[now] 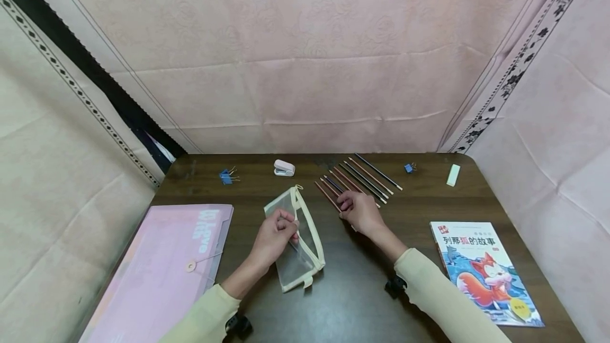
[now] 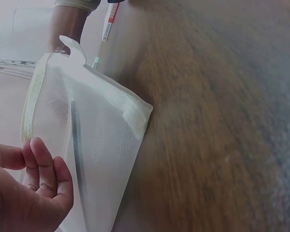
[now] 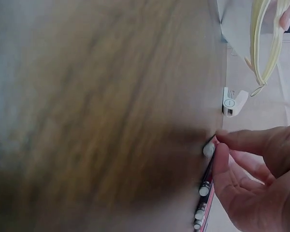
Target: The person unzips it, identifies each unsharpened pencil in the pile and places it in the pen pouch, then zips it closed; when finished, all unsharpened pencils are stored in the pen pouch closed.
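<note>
Instructor: You are holding the mesh pouch (image 1: 288,274) with your left hand (image 1: 278,232), its fingers curling in and the thumb and fingertips pinching the cream zip edge. The pouch is lying tilted on the table (image 1: 352,295), between the folder (image 1: 162,263) and the pencils (image 1: 366,179), and its mouth is gaping.

Checker: What is your right hand (image 1: 362,213) doing?

Instructor: Your right thumb and index finger are coming together, with almost no gap, at the pencil nearest the pouch (image 1: 328,196). You are apparently pinching it close to its white end (the right wrist view is showing this best; how firm the grip is, you cannot tell from here). The other pencils are lying side by side beyond it, all slanting the same way.

Checker: Which step are you performing, then?

Instructor: You are, by all signs, picking up a single pencil while holding the pouch ready.

Checker: And what is the next move calling for?

Instructor: It is probably calling for a secure pinch, a lift clear of the neighbouring pencils, and a steady left hand holding the zip edges apart for the pencil's entry.
</note>
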The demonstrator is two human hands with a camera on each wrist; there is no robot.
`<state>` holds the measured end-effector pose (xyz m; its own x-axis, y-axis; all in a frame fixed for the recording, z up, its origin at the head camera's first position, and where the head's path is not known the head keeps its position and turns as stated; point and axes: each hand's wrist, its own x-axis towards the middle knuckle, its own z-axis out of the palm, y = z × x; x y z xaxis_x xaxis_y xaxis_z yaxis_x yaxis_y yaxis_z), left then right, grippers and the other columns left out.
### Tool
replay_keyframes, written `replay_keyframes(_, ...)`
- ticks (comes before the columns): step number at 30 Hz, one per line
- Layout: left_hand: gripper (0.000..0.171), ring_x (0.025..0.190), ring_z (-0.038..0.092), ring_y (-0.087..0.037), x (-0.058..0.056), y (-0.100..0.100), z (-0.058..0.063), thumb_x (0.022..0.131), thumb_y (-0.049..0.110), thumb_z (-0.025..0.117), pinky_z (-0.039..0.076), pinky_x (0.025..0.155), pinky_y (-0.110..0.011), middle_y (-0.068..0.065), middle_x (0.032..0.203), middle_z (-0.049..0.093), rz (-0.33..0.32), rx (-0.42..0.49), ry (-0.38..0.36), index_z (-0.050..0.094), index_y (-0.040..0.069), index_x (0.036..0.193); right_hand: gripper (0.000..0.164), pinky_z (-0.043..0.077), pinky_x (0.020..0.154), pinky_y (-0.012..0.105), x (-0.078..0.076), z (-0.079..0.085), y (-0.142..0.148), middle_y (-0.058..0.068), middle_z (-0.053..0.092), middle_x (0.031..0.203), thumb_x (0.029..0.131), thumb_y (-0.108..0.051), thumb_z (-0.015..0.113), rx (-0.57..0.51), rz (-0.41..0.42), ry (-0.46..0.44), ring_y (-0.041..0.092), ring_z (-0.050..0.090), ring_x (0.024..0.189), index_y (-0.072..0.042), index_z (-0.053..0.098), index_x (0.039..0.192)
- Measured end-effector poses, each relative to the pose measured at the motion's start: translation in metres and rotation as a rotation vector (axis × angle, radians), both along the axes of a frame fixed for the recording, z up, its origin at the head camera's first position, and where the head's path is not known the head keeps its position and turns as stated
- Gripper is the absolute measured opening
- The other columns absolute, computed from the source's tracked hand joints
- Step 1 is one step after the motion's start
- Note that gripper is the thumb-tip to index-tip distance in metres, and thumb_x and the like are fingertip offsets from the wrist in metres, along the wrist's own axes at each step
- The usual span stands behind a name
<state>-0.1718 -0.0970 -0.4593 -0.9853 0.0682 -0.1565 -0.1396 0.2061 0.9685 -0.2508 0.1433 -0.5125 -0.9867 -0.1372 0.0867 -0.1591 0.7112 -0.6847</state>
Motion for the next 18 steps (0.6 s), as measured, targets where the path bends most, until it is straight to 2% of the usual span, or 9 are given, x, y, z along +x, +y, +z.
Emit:
replay_keyframes(5, 0.021, 0.073, 0.066, -0.031, 0.000, 0.000, 0.000, 0.092, 0.014, 0.062, 0.054, 0.070, -0.041, -0.022, 0.078, 0.065, -0.009, -0.003, 0.005, 0.053, -0.001, 0.103, 0.030, 0.050, 0.064, 0.028, 0.001, -0.001, 0.000, 0.000, 0.070, 0.081, 0.075, -0.008, 0.079, 0.001, 0.058, -0.031, 0.007, 0.062, 0.067, -0.017, 0.071, 0.103)
replay_keyframes(10, 0.021, 0.073, 0.066, -0.031, 0.000, -0.001, -0.003, 0.092, 0.014, 0.062, 0.054, 0.070, -0.040, -0.022, 0.077, 0.065, -0.006, 0.000, -0.004, 0.053, -0.001, 0.104, 0.039, 0.050, 0.065, 0.028, 0.000, -0.002, -0.003, -0.001, 0.069, 0.076, 0.073, -0.007, 0.081, 0.020, 0.105, -0.021, 0.006, 0.060, 0.064, -0.018, 0.071, 0.109)
replay_keyframes(18, 0.018, 0.069, 0.066, -0.022, -0.010, -0.004, -0.027, 0.093, 0.016, 0.063, 0.055, 0.070, -0.039, -0.015, 0.074, 0.065, -0.001, -0.002, -0.005, 0.054, 0.004, 0.103, 0.043, 0.047, 0.061, 0.026, -0.001, -0.002, -0.006, -0.009, 0.066, 0.069, 0.072, -0.006, 0.076, 0.120, 0.083, -0.005, 0.004, 0.056, 0.059, -0.021, 0.071, 0.112)
